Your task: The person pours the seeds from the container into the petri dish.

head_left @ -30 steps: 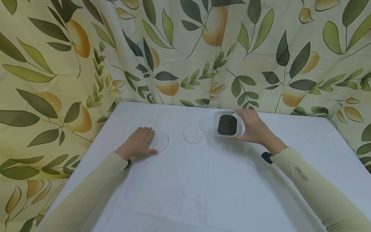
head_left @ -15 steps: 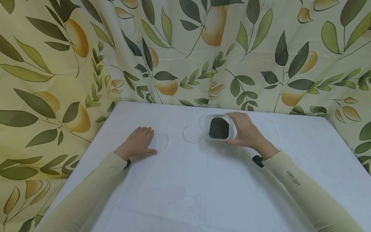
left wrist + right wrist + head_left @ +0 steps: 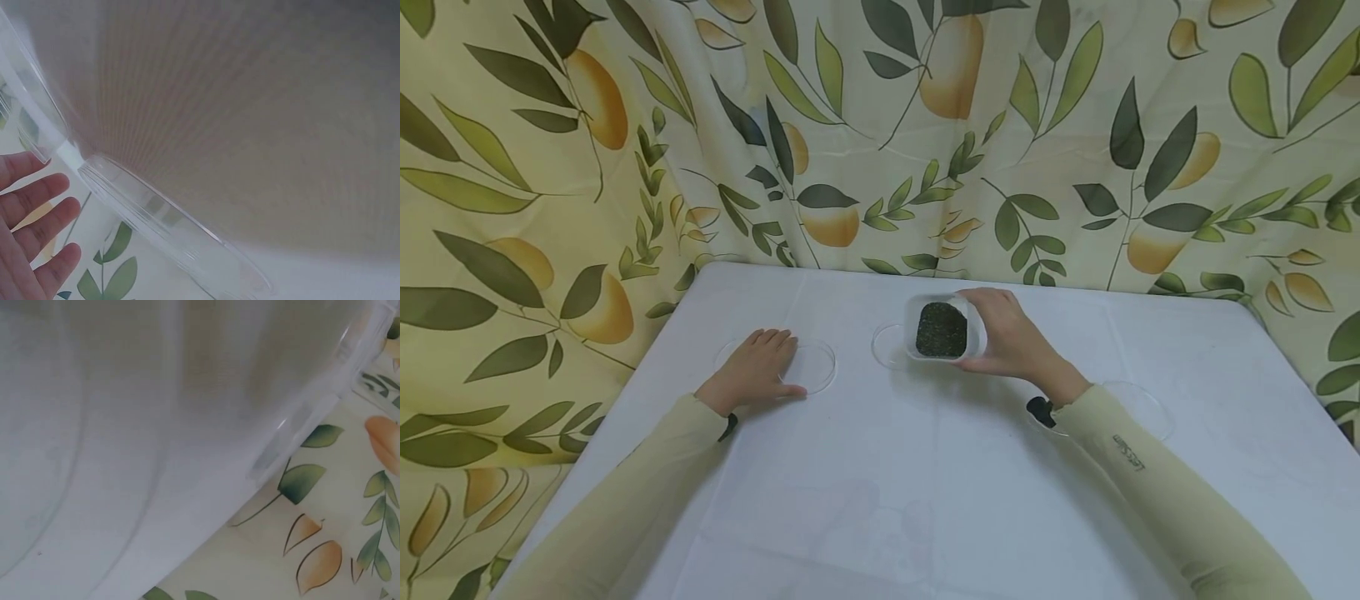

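My right hand (image 3: 1003,333) grips the right side of a small squarish white plastic container (image 3: 912,333), thumb in front and fingers behind. Dark speckled material (image 3: 942,329) shows inside it. The container overlaps a clear round dish (image 3: 883,348) on the table in the head view. My left hand (image 3: 752,367) lies palm down with its fingers fairly straight, between two clear dishes. One clear dish (image 3: 820,367) shows to its right, and the faint rim of another dish (image 3: 722,354) to its left. In the left wrist view, left fingers (image 3: 47,225) are near a clear dish (image 3: 169,219).
Beneath the right forearm a large clear round dish (image 3: 1150,410) lies on the white tablecloth (image 3: 850,500). Behind the table hangs a curtain (image 3: 880,133) with leaves and orange fruit. Only clear dish rims (image 3: 294,431), the cloth and the curtain show in the right wrist view.
My right hand has carried the container leftward and slightly toward me, over the clear dishes near the middle, covering one that showed before. My left hand has stayed in place.
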Available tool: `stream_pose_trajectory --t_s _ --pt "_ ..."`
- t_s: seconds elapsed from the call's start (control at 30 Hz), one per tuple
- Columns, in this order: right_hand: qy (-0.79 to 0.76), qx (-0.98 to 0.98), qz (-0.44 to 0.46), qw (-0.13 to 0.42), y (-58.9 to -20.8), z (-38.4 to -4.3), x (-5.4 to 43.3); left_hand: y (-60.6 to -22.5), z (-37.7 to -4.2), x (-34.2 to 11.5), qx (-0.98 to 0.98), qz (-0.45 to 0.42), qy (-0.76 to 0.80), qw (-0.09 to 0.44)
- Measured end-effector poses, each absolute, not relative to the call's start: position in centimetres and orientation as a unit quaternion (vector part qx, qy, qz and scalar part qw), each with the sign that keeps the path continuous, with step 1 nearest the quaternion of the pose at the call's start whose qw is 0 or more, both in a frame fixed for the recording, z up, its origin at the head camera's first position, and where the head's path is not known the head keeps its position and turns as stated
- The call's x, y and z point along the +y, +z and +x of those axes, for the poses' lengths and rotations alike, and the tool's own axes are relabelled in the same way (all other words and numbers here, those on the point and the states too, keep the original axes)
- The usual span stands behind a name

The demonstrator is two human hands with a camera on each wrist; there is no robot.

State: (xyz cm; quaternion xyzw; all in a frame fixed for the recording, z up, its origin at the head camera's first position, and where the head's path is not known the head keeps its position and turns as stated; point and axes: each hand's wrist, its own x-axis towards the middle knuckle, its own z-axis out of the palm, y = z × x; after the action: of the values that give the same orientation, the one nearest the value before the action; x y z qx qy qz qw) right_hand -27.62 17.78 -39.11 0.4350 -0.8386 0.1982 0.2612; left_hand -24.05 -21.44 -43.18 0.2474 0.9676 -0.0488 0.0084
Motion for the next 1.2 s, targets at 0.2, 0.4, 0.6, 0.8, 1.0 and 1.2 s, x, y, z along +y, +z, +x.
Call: stream_pose_trajectory --t_s 0.2,0.4,0.6,0.8,1.0,1.2 --pt "0.193 -0.836 0.44 0.263 -38.5 -28.1 17.1 -43.1 -24.0 -21.4 0.969 0.243 -0.045 0.012" --pt "0.194 -0.836 0.444 0.258 -37.8 -28.4 16.5 -43.2 -24.0 -21.6 0.969 0.241 -0.049 0.015" --pt "0.198 -0.834 0.452 0.249 -37.3 -28.8 15.5 -43.2 -24.1 -21.8 0.969 0.245 -0.04 0.013" --pt "0.203 -0.825 0.467 0.246 -37.4 -29.2 14.1 -43.5 -24.3 -21.8 0.968 0.246 -0.043 0.017" --pt "0.193 -0.819 0.479 0.251 -37.8 -29.6 12.7 -43.2 -24.2 -21.5 0.968 0.246 -0.036 0.018" --pt "0.186 -0.811 0.491 0.259 -38.2 -29.9 11.3 -43.2 -24.2 -21.6 0.969 0.245 -0.04 0.016"
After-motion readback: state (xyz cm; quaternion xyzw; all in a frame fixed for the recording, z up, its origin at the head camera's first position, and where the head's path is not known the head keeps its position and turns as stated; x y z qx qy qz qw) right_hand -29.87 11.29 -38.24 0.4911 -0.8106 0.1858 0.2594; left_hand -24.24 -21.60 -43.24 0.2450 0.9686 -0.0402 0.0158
